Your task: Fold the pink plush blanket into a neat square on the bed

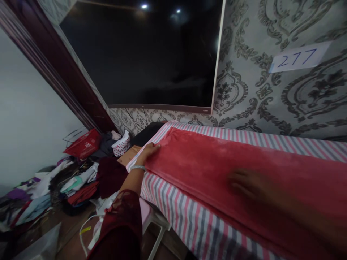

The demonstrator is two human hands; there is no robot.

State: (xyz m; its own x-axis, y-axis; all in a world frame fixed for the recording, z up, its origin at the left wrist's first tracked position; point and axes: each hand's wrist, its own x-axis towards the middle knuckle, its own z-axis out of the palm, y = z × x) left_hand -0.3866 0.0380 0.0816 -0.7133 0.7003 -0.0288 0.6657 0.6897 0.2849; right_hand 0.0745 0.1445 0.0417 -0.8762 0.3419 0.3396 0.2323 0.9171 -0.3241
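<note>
A long red, plush-looking cloth [195, 155], folded in layers, lies over a pink, grey and white striped cloth [184, 209]. At the red cloth's left end, my left hand [148, 151] rests on the edge with its fingers laid on the fabric. A pale bangle [138, 167] circles that wrist. My right hand [248, 182] is over the middle of the red cloth, smeared by motion. Its fingers look stretched out and flat, with nothing seen in them. Whether the right palm touches the fabric I cannot tell.
A large dark television [162, 54] hangs on the patterned wall behind. Clothes [81, 180] are heaped on the floor at left, beside a red basket [85, 144]. A white stool [158, 225] stands beneath the striped cloth's left end. A paper label [299, 57] reads 277.
</note>
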